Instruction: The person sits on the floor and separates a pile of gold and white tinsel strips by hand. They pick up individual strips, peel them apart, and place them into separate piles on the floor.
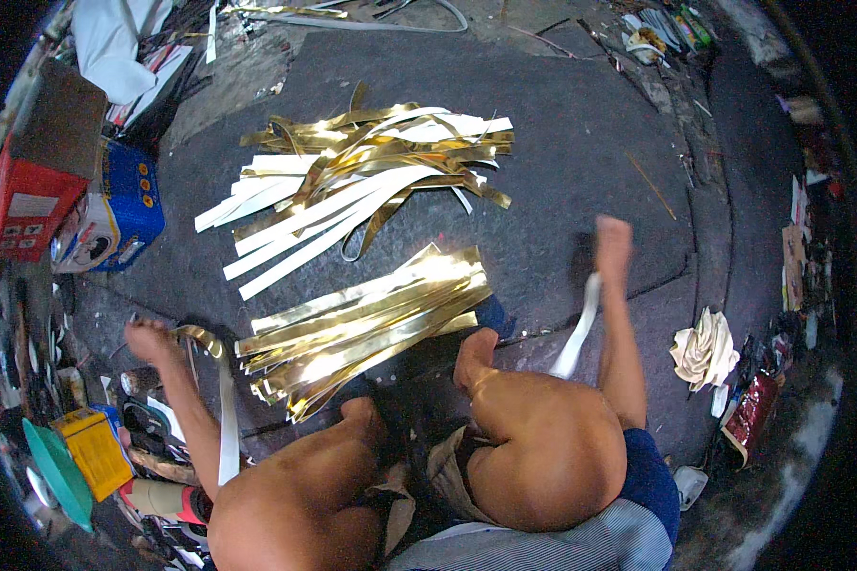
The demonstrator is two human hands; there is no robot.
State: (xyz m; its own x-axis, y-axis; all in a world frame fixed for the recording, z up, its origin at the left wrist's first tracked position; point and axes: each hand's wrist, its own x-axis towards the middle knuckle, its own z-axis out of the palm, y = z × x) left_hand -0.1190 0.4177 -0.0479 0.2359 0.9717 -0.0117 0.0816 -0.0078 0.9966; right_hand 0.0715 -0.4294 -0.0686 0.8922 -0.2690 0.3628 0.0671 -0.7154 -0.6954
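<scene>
Nearest, the worker's bent knees (552, 447) are seen. Beside them, a gold-and-white strip (228, 409) is held at its upper end by the left hand (149, 341), whose fingers seem closed on it. On the other side, a white strip (581, 328) is hung from the right hand (613, 243), apparently gripped as well; whether both are one length passed behind the knees cannot be told. Between the hands, a bundle of gold strips (371, 324) is laid roughly parallel on the dark floor sheet (581, 124). Beyond it, a loose pile of gold and white strips (371, 176) is spread, crossed and curled. Judged by this layout, part of the stock has been gathered into order, handling of the held material is unfinished, and the farther pile is left unordered. Farthest, a grey strap (381, 24) is seen curving along the floor.
</scene>
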